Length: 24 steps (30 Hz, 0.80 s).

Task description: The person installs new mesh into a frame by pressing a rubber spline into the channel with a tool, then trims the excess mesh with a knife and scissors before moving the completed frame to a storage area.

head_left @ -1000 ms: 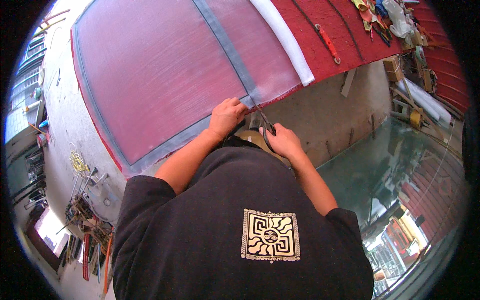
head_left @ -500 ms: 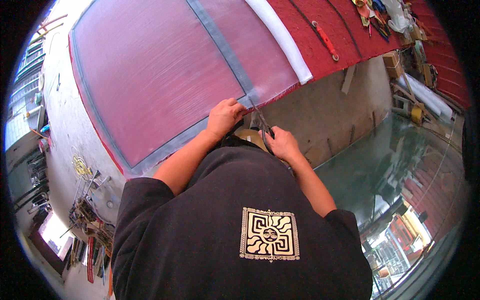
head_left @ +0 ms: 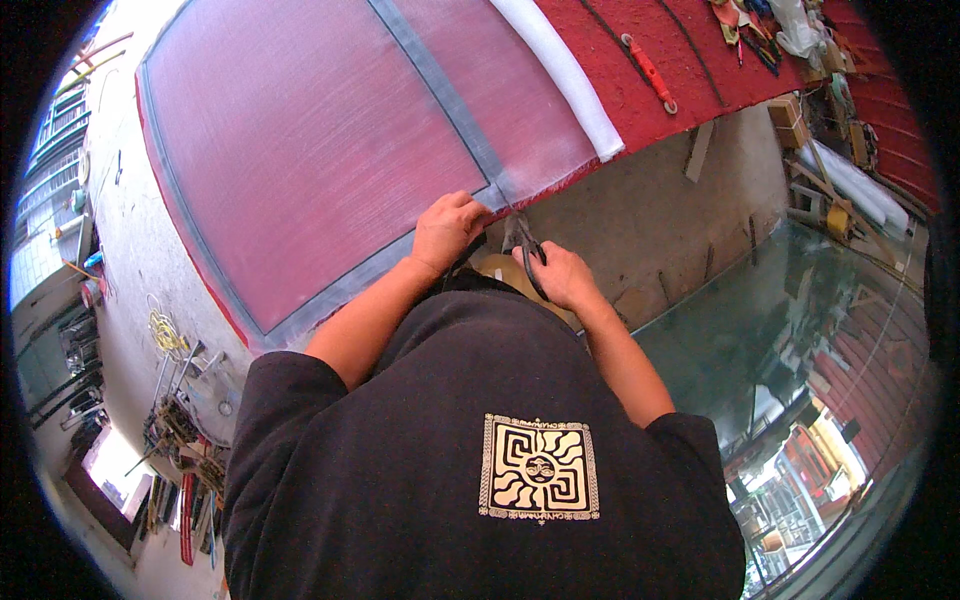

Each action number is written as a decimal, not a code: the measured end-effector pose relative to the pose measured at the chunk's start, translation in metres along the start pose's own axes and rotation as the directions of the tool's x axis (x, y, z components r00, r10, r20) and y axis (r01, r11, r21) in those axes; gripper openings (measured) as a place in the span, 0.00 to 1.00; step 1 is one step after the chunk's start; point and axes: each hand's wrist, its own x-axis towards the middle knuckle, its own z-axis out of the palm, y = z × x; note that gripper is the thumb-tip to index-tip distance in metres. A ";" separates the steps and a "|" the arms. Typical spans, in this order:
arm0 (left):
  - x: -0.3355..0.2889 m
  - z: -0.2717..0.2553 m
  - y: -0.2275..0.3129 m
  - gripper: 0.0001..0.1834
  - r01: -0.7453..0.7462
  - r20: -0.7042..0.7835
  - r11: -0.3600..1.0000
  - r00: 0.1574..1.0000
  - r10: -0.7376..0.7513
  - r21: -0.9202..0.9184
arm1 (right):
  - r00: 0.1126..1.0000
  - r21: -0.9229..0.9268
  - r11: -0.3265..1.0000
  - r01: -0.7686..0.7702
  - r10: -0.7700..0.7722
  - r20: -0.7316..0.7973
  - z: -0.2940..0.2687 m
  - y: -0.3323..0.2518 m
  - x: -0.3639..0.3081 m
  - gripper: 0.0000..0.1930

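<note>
A thin, translucent white mesh sheet (head_left: 330, 150) lies over the red-covered table, with a grey band (head_left: 430, 85) along its edges and across it. My left hand (head_left: 450, 230) is closed in a pinch on the sheet's near edge, close to the corner where the bands meet. Just right of it, my right hand (head_left: 562, 275) grips dark-handled scissors (head_left: 528, 250). Their blades are parted and point up at the table's near edge. Whether mesh lies between the blades is too small to tell.
A white roll (head_left: 570, 85) lies along the sheet's right side. Beyond it on the red cloth (head_left: 690, 60) are a red-handled tool (head_left: 650, 73), dark cords and assorted hand tools. A large glass pane (head_left: 730, 310) stands at right. Metal stock and yellow cord (head_left: 165, 330) are at left.
The scissors have drawn back slightly toward me from the sheet, and their blades have spread apart. My left hand stays at nearly the same spot on the edge.
</note>
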 end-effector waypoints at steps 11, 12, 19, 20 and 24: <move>0.001 -0.002 0.002 0.04 -0.021 -0.040 1.000 0.999 0.021 0.009 | 1.000 -0.071 0.997 0.009 -0.009 0.010 -0.006 0.000 -0.008 0.38; 0.002 -0.002 0.001 0.04 -0.023 -0.038 1.000 0.999 0.023 0.009 | 1.000 -0.076 0.997 0.002 -0.001 0.007 -0.006 -0.001 -0.009 0.39; 0.000 0.000 -0.005 0.05 -0.014 0.013 1.000 1.000 0.013 0.019 | 0.999 -0.074 0.996 -0.051 0.051 -0.005 0.005 -0.011 -0.007 0.41; 0.001 0.001 -0.004 0.04 -0.025 -0.012 1.000 1.000 0.026 0.013 | 0.999 -0.072 0.996 -0.054 0.054 -0.007 0.006 -0.012 -0.006 0.42; 0.000 -0.001 -0.003 0.03 -0.042 -0.045 0.999 0.998 0.043 0.006 | 0.999 -0.066 0.997 -0.050 0.049 -0.021 0.006 -0.016 -0.005 0.42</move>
